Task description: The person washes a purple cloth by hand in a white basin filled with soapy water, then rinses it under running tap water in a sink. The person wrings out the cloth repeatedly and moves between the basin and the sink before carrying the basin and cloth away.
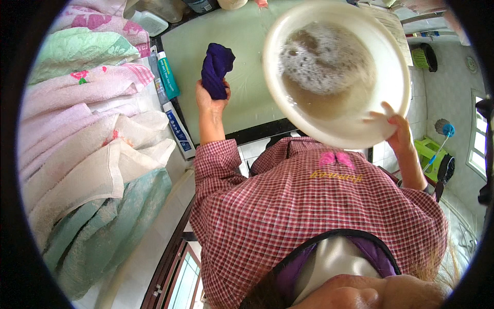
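My left hand [213, 92] grips a bunched dark purple cloth [218, 65] and holds it over the pale green glass top [247, 65]. To the right, my right hand [399, 129] holds the near right rim of a white plastic basin [343, 135]. Murky water with soap foam [316, 58] lies in the basin, which is tilted. The fingers of my right hand reach inside over the rim; its thumb side is partly hidden. What lies under the basin is hidden by it.
Towels [92, 85] hang along the left wall. Toothpaste boxes [178, 129] [168, 75] lie on the left edge beside a toothbrush pack [157, 79]. Bottles [149, 24] stand at the back left. A green plastic stool [426, 152] and a mop [444, 133] are far right.
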Available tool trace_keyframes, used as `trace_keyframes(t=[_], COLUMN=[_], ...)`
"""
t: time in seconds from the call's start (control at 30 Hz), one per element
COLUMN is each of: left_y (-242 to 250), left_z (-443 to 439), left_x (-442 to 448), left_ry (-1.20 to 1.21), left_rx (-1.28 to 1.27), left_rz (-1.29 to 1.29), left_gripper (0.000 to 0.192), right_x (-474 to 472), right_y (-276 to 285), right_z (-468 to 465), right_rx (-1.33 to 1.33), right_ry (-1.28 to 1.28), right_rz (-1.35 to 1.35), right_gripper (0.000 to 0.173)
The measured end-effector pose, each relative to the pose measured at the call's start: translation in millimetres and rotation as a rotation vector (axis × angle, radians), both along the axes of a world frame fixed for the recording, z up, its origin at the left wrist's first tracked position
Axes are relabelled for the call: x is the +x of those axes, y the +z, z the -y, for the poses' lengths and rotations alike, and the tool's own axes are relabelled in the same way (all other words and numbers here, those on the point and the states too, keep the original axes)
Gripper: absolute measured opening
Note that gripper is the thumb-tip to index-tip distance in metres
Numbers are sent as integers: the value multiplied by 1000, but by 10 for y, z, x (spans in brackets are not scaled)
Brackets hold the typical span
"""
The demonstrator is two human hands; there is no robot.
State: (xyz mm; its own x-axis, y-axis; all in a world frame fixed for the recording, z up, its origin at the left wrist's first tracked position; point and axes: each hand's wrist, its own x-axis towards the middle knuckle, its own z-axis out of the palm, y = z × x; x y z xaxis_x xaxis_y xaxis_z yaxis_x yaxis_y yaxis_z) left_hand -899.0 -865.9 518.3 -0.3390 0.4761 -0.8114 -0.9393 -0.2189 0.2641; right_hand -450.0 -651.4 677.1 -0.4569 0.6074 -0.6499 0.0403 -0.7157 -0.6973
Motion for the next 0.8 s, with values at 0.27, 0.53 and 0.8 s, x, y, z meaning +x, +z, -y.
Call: trace_keyframes(t=[0.27,0.53,0.8], left_y=[-420,-1290,-1330], left_z=[-392,-1021,-1188], left_x=[193,571,731], left_ry=[-84,-138,-756], left_rx=[-124,-91,-670], left_rz=[-104,-261,-1188], left_gripper=[36,40,81], right_x=[833,1873,2829], right_y=[26,-218,-769], right_z=[513,509,391], right_rx=[19,39,39], right_ry=[-488,-755,-1036], right_rz=[40,-55,-47], right_gripper=[61,60,45])
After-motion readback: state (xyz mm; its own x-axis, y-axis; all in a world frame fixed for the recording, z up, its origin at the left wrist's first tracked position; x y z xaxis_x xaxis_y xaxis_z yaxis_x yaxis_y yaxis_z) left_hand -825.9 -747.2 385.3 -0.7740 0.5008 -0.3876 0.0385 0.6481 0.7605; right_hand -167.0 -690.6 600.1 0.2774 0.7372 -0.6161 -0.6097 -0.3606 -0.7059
